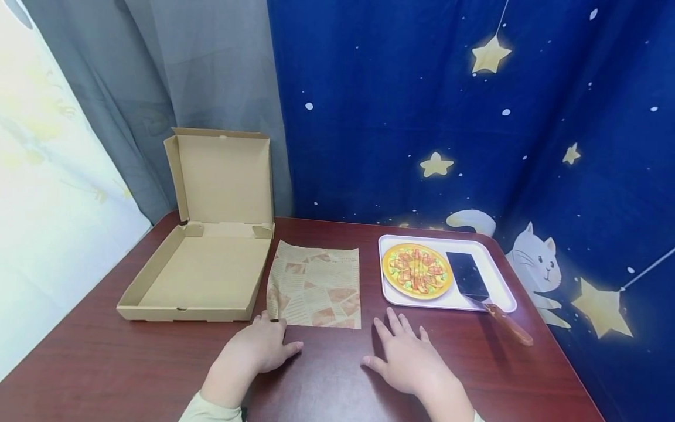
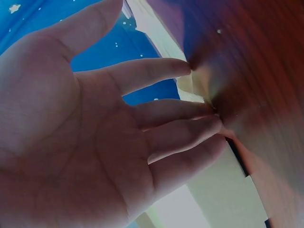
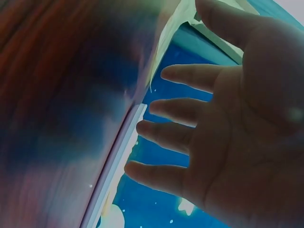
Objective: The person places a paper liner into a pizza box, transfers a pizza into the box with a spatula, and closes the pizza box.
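Observation:
A sheet of printed wrapping paper [image 1: 316,287] lies on the table, its left edge curling up a little. At its lower left corner is my left hand [image 1: 263,343], fingers extended and fingertips down at the tabletop by the paper's edge. The left wrist view shows that palm [image 2: 95,128] holding nothing. My right hand [image 1: 406,354] is spread between the paper and a white tray [image 1: 498,278], with nothing in its fingers. On the tray are a round pizza [image 1: 418,271] on a yellow base and a pizza server with a dark blade [image 1: 467,274] and wooden handle [image 1: 510,326].
An open cardboard pizza box [image 1: 205,272] stands left of the paper, its lid [image 1: 227,179] upright at the back. The server's handle juts past the tray's front edge. A blue starry curtain [image 1: 369,117] hangs behind the dark red table [image 1: 316,381].

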{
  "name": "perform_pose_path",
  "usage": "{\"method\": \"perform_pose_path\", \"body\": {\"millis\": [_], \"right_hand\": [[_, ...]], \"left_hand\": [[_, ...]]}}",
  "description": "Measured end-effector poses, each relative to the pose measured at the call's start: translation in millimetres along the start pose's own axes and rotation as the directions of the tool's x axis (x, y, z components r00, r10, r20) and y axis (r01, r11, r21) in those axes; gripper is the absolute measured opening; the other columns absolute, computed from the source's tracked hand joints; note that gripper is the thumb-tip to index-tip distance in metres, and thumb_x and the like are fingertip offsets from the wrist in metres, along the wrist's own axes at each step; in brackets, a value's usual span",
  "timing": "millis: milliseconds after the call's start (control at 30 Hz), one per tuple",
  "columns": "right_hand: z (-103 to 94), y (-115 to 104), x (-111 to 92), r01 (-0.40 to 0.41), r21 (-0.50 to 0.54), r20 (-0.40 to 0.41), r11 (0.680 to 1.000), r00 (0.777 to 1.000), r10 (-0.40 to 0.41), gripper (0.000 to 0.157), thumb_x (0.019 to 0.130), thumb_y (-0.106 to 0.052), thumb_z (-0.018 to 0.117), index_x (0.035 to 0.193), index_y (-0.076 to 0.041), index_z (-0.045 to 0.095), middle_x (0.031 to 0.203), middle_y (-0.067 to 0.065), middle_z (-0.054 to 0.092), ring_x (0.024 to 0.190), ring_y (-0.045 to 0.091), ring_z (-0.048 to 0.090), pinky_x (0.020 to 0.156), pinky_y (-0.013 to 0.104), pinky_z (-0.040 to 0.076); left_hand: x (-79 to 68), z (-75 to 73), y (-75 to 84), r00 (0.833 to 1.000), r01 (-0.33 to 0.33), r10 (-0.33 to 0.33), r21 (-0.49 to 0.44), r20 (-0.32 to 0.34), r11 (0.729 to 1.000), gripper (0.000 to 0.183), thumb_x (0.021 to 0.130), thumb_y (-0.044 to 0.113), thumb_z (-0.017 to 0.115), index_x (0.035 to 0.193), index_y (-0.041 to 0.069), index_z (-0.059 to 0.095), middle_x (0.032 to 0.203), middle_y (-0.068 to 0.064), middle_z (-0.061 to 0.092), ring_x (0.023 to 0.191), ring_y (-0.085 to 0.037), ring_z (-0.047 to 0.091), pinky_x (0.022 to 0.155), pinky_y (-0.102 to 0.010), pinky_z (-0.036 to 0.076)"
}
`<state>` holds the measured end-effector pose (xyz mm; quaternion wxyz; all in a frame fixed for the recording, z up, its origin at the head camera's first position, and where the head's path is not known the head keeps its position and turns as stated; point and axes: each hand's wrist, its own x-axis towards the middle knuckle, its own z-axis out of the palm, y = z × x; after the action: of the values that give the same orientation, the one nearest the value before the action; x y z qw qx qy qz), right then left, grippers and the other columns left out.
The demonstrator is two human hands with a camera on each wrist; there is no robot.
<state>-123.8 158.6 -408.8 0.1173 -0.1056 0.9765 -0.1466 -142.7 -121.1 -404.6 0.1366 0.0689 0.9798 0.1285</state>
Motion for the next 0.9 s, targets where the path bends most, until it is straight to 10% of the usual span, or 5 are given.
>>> {"method": "perform_pose_path", "body": {"millis": [567, 900], "right_hand": [[4.8, -20.3, 1.7, 0.109, -0.056, 0.032, 0.992, 0.994, -0.108, 0.072, 0.098, -0.059, 0.067, 0.149, -0.009, 0.061, 0.164, 0.008, 0.053, 0.155, 0.047, 0.042, 0.122, 0.078, 0.028], [2.9, -19.9, 2.3, 0.129, -0.138, 0.037, 0.982, 0.992, -0.125, 0.071, 0.098, -0.057, 0.069, 0.151, -0.01, 0.061, 0.161, 0.005, 0.056, 0.15, 0.044, 0.05, 0.12, 0.074, 0.036]], "left_hand": [[12.6, 17.6, -10.4, 0.999, -0.049, 0.049, 0.006, -0.019, 0.999, 0.083, 0.096, 0.06, 0.07, 0.144, -0.006, 0.059, 0.153, -0.043, 0.048, 0.142, -0.056, 0.053, 0.108, -0.072, 0.047], [2.8, -8.9, -0.6, 0.995, -0.096, 0.093, -0.155, -0.026, 0.983, 0.083, 0.099, 0.052, 0.07, 0.156, -0.003, 0.048, 0.16, -0.041, 0.039, 0.146, -0.055, 0.049, 0.114, -0.069, 0.045]]}}
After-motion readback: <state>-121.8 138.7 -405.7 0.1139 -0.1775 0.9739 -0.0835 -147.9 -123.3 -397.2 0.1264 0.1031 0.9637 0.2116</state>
